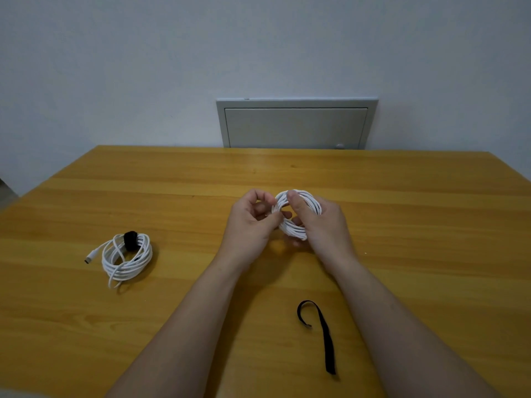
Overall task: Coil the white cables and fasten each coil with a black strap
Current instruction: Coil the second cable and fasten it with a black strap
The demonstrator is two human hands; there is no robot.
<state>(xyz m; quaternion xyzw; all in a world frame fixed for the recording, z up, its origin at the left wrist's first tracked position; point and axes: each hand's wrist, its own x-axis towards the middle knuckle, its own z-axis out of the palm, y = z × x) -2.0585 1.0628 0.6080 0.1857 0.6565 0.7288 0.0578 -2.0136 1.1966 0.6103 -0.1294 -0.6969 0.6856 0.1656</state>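
A small coil of white cable (296,229) is held above the middle of the wooden table (172,179). My right hand (321,225) grips its right side, thumb over the top loops. My left hand (250,222) pinches the coil's left edge between thumb and fingers. A loose black strap (326,331) lies flat on the table near me, below my right forearm, one end curled over. At the left lies a second white cable coil (126,258) bound with a black strap (130,239), its plug sticking out to the left.
A grey wall panel with a small knob (296,124) sits in the wall behind the table's far edge. Bare tabletop lies between the two coils and to the right of my right arm.
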